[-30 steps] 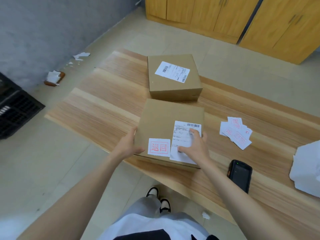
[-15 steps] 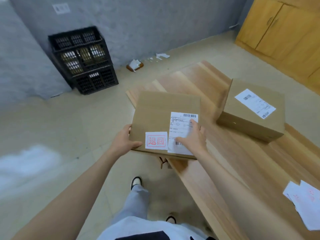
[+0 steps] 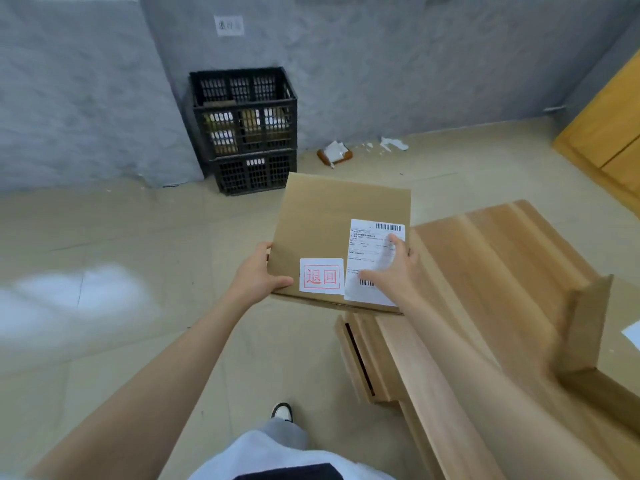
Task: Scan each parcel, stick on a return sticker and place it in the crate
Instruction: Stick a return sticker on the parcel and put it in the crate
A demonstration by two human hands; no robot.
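Note:
I carry a flat brown cardboard parcel (image 3: 325,220) in the air, past the left end of the wooden table (image 3: 502,258). It bears a white shipping label (image 3: 367,244) and a white return sticker (image 3: 321,275) with red characters. My left hand (image 3: 258,275) grips its left edge, thumb on top. My right hand (image 3: 391,268) holds the right side, fingers spread over the label. A black slatted crate (image 3: 242,109) stands on another black crate against the grey wall ahead, with parcels inside.
A second brown parcel (image 3: 585,327) lies on the table at the right edge. Paper scraps and a small brown tray (image 3: 334,154) litter the floor by the wall. Yellow wooden cabinets (image 3: 609,133) stand at right. My shoe (image 3: 282,412) shows below.
I lifted the stickered parcel off the table and turned left with it toward the black crates. The scanner and loose stickers dropped out of view.

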